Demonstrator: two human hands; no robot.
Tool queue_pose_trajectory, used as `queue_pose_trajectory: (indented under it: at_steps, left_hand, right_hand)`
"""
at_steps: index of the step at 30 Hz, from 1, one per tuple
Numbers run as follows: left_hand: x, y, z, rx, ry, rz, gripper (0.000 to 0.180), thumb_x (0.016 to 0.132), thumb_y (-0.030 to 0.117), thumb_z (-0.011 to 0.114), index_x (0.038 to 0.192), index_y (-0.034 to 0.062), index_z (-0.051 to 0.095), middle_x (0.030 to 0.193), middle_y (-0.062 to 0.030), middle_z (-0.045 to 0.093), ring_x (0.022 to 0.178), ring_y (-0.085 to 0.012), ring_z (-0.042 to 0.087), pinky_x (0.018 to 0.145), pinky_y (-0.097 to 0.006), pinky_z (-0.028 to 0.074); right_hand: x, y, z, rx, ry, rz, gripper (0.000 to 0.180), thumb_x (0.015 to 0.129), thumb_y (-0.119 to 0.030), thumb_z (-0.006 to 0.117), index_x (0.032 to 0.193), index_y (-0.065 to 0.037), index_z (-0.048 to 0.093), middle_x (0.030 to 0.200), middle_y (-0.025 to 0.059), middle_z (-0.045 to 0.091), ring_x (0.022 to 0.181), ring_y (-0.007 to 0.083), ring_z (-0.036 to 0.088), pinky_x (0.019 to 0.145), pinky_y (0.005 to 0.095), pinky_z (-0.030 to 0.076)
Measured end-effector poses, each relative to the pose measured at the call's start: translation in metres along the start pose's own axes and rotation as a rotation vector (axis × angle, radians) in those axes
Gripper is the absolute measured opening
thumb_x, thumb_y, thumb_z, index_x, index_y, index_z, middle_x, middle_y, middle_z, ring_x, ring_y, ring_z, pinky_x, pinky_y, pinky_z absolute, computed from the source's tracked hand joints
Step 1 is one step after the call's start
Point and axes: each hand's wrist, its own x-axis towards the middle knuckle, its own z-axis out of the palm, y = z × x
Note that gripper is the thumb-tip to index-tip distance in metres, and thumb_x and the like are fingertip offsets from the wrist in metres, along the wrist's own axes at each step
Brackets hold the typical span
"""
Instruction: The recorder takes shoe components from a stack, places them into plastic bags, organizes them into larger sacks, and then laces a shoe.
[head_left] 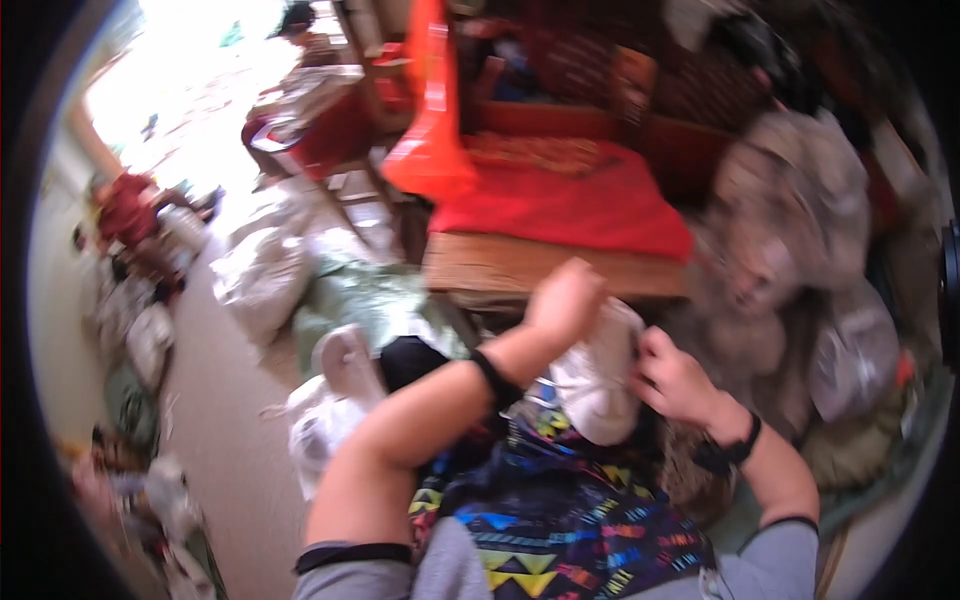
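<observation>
A white lace-up shoe (601,395) rests over my lap with its rounded toe toward me. My left hand (568,300) is closed in a loose fist above the shoe's far end, smeared a little by motion. Beside the shoe's right edge, the fingers of my right hand (677,380) are curled in and pinched. What either hand grips is too small or blurred to make out. A dark apron with a bright triangle pattern (580,520) covers my lap under the shoe. More white shoes (345,368) are piled to the left of my left forearm.
A wooden table (540,265) with a red cloth (580,205) stands just ahead. An orange-red plastic bag (430,150) hangs over its left side. Large filled plastic sacks (790,220) crowd the right. White sacks (262,270) and a green sheet (360,300) lie left. Another person (135,215) sits far left.
</observation>
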Motion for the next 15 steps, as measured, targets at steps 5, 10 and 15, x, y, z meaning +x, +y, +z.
queue_pose_trajectory:
  at_steps: [5,10,15]
  left_hand:
    - [-0.018,0.017,-0.034,-0.344,0.04,0.068,0.011,0.074,0.013,0.07,0.085,0.0105,0.07,0.08,-0.0097,0.05,0.079,-0.0301,0.054,0.067,-0.041,0.045]
    - [-0.029,0.04,-0.005,-0.228,-0.19,0.272,0.011,0.072,0.019,0.072,0.082,0.0151,0.071,0.087,-0.0045,0.05,0.091,-0.0227,0.052,0.08,-0.043,0.038]
    - [-0.015,0.046,-0.006,-0.118,-0.453,0.209,0.013,0.073,0.026,0.071,0.08,0.0154,0.071,0.095,-0.0057,0.056,0.099,-0.0256,0.053,0.085,-0.045,0.039]
  right_hand:
    - [0.004,0.002,-0.001,0.017,-0.058,0.132,0.017,0.075,-0.015,0.07,0.083,-0.004,0.061,0.096,0.0128,0.047,0.084,0.0307,0.059,0.072,0.0403,0.05]
    - [-0.006,0.004,0.008,-0.07,0.115,0.07,0.019,0.071,-0.014,0.071,0.078,-0.005,0.056,0.09,0.0098,0.049,0.082,0.0282,0.058,0.068,0.0389,0.049]
    - [-0.013,0.004,0.01,-0.143,0.138,0.041,0.02,0.07,-0.015,0.071,0.077,-0.005,0.056,0.087,0.0092,0.05,0.078,0.0278,0.058,0.066,0.0385,0.05]
